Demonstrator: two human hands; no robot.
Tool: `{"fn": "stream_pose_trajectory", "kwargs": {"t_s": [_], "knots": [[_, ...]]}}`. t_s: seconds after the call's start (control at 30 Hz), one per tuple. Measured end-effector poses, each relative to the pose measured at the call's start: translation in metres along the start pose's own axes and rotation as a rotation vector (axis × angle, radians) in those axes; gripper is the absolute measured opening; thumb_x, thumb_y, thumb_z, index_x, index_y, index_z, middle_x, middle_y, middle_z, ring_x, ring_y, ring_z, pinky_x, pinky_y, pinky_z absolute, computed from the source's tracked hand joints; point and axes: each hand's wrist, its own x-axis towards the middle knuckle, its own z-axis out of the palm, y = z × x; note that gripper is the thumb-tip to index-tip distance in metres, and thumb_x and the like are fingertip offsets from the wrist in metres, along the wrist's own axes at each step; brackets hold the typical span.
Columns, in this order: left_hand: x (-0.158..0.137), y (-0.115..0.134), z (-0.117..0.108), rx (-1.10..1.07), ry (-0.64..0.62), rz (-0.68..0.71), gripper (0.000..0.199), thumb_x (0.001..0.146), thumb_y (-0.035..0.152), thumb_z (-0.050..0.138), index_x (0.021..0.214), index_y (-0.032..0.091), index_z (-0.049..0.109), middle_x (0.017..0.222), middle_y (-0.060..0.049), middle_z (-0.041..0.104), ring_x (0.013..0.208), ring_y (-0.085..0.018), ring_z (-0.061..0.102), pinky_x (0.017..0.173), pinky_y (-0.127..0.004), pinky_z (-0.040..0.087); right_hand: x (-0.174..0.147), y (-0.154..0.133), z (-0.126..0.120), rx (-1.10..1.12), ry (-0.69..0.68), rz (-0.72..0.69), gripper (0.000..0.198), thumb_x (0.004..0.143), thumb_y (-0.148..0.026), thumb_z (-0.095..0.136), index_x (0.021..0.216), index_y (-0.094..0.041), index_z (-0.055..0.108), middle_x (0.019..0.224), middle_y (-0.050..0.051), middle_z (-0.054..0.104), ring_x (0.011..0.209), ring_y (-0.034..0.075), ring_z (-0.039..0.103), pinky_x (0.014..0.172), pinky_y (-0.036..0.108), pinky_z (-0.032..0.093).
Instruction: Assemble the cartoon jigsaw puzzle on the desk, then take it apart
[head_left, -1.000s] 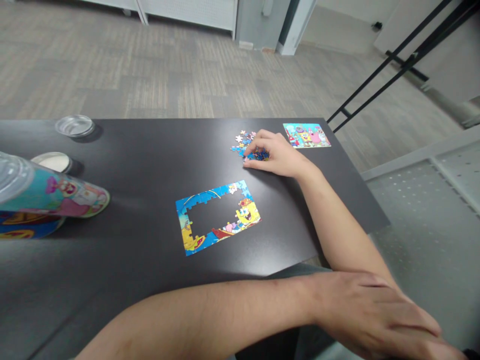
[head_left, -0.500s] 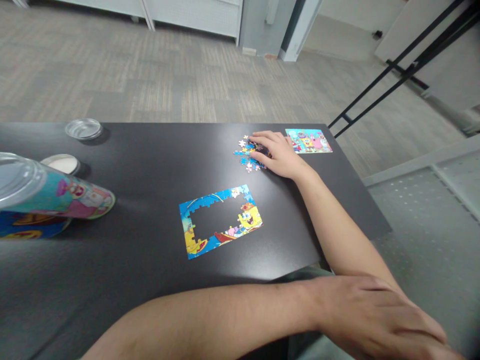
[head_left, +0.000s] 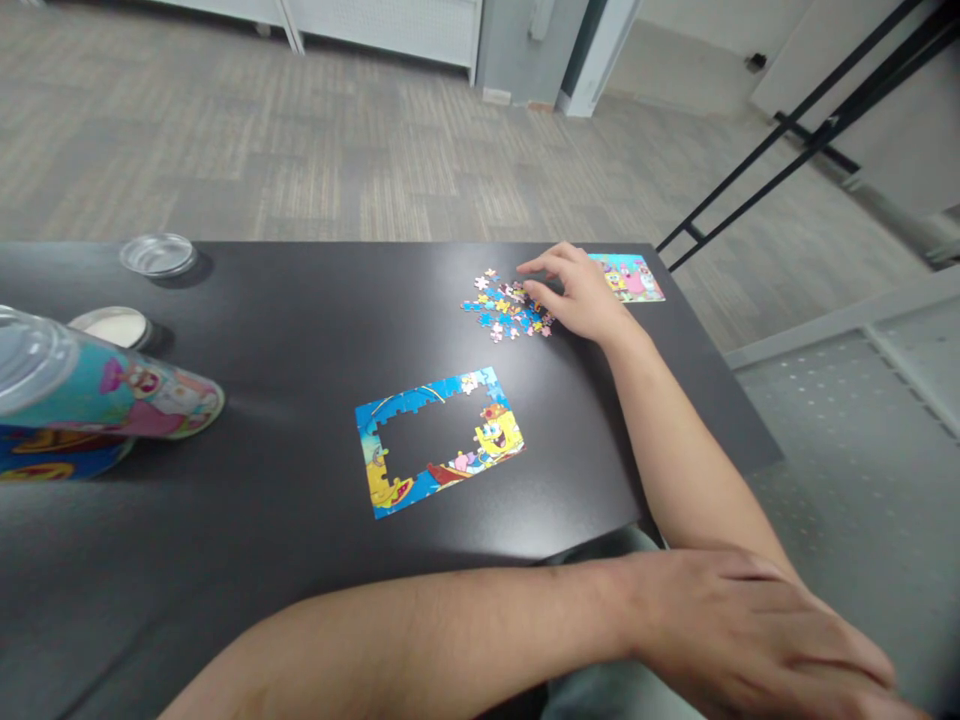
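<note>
My right hand [head_left: 574,290] is at the right side of a heap of loose jigsaw pieces [head_left: 499,310], thumb and fingers apart. No piece shows in its grasp. Behind it lies a colourful cartoon picture card [head_left: 637,278], partly covered by the hand. Closer to me sits a joined jigsaw border [head_left: 439,486], a rectangle with an open middle, blue with yellow cartoon figures. My left hand [head_left: 750,625] lies across my right forearm near the elbow, its fingers bent over the arm. The fingertips of the left hand are hard to make out.
On the left, a clear-topped printed canister [head_left: 161,395] lies over another blue printed canister [head_left: 67,455]. A clear round lid [head_left: 159,256] and a white-lined lid [head_left: 112,326] are beyond them. The dark table [head_left: 300,330] ends just behind the heap; a black metal frame [head_left: 795,140] stands at right.
My right hand has drawn back to the right, off the heap, uncovering more pieces and covering more of the card. The pieces look a little more spread. My left hand stays put.
</note>
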Motion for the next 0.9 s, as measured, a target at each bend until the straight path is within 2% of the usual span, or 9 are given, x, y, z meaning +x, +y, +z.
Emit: {"fn": "stream_pose_trajectory", "kwargs": {"t_s": [0.13, 0.23, 0.37, 0.5, 0.67, 0.83, 0.9], "knots": [[-0.002, 0.001, 0.009, -0.004, 0.118, -0.038, 0.086, 0.113, 0.019, 0.036, 0.162, 0.069, 0.085, 0.168, 0.027, 0.082, 0.149, 0.011, 0.077, 0.114, -0.006, 0.060, 0.000, -0.013, 0.008, -0.016, -0.049, -0.012, 0.028, 0.119, -0.036, 0.081, 0.142, -0.037, 0.097, 0.147, 0.014, 0.083, 0.145, 0.047, 0.075, 0.135, 0.077, 0.055], [-0.002, -0.001, 0.010, -0.035, 0.135, -0.028, 0.084, 0.111, 0.020, 0.038, 0.162, 0.066, 0.087, 0.168, 0.025, 0.083, 0.148, 0.010, 0.078, 0.112, -0.006, 0.060, -0.001, -0.018, 0.007, -0.013, -0.068, -0.021, 0.025, 0.119, -0.031, 0.078, 0.133, -0.038, 0.098, 0.145, 0.013, 0.082, 0.144, 0.046, 0.075, 0.137, 0.077, 0.052], [0.000, -0.006, 0.000, -0.055, 0.019, 0.001, 0.089, 0.113, 0.018, 0.032, 0.169, 0.068, 0.081, 0.175, 0.025, 0.079, 0.152, 0.011, 0.075, 0.119, -0.006, 0.055, -0.002, -0.015, -0.003, 0.003, -0.054, -0.022, 0.024, 0.118, -0.027, 0.077, 0.125, -0.035, 0.098, 0.140, 0.013, 0.083, 0.140, 0.045, 0.077, 0.135, 0.076, 0.052], [0.001, -0.012, -0.014, -0.059, -0.094, 0.055, 0.094, 0.115, 0.016, 0.025, 0.178, 0.067, 0.074, 0.183, 0.026, 0.073, 0.160, 0.012, 0.070, 0.125, -0.006, 0.052, -0.003, -0.010, -0.013, 0.068, -0.078, -0.030, 0.013, 0.112, -0.037, 0.088, 0.122, -0.030, 0.096, 0.135, 0.014, 0.085, 0.127, 0.042, 0.080, 0.129, 0.072, 0.057], [0.001, -0.018, -0.023, -0.108, -0.122, 0.096, 0.095, 0.113, 0.018, 0.022, 0.183, 0.059, 0.073, 0.185, 0.022, 0.074, 0.162, 0.008, 0.070, 0.125, -0.008, 0.052, -0.004, -0.013, -0.014, 0.133, -0.130, -0.028, 0.017, 0.106, -0.043, 0.099, 0.114, -0.029, 0.094, 0.134, 0.013, 0.085, 0.123, 0.040, 0.081, 0.124, 0.067, 0.060], [0.001, -0.017, -0.017, -0.089, -0.130, 0.094, 0.097, 0.113, 0.018, 0.021, 0.185, 0.058, 0.070, 0.186, 0.022, 0.072, 0.162, 0.008, 0.070, 0.125, -0.008, 0.052, -0.004, -0.021, -0.008, 0.150, -0.150, -0.060, 0.011, 0.105, -0.037, 0.097, 0.111, -0.030, 0.093, 0.129, 0.012, 0.086, 0.125, 0.040, 0.082, 0.124, 0.065, 0.061], [0.000, -0.015, -0.014, -0.083, -0.124, 0.098, 0.096, 0.113, 0.019, 0.020, 0.187, 0.057, 0.068, 0.188, 0.021, 0.071, 0.163, 0.008, 0.069, 0.127, -0.009, 0.051, -0.005, -0.022, -0.008, 0.175, -0.156, -0.073, 0.009, 0.104, -0.036, 0.095, 0.110, -0.029, 0.093, 0.126, 0.011, 0.085, 0.119, 0.037, 0.083, 0.121, 0.063, 0.063]]}}
